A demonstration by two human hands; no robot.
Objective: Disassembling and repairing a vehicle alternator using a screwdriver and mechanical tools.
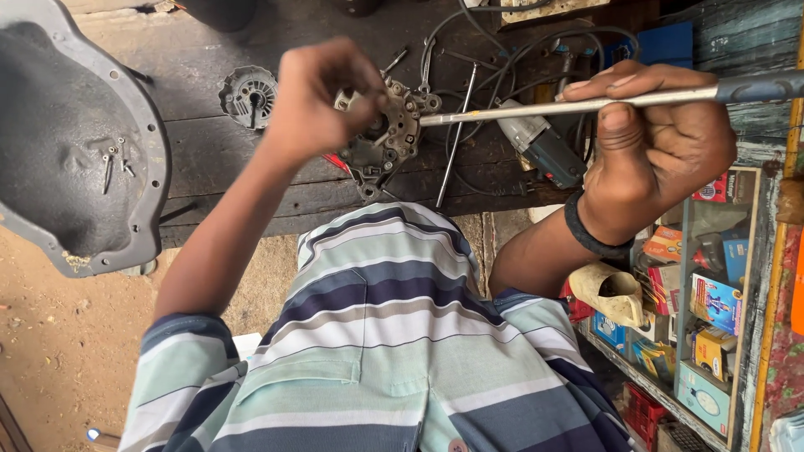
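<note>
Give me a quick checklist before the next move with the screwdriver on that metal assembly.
1. Left hand grips the round metal assembly: ok, fingers closed over its upper edge.
2. Right hand holds the long screwdriver: ok, fingers wrapped round the shaft near the blue handle.
3. Screwdriver tip seated on a fastener: cannot tell; it meets the assembly's right edge, but the contact is too small to see.
4. Assembly resting on the wooden bench: cannot tell.
5. Room under the shaft: not ok; the angle grinder and cables lie just below it.
6. Loose screws kept together: ok, lying on the grey cover.
</note>
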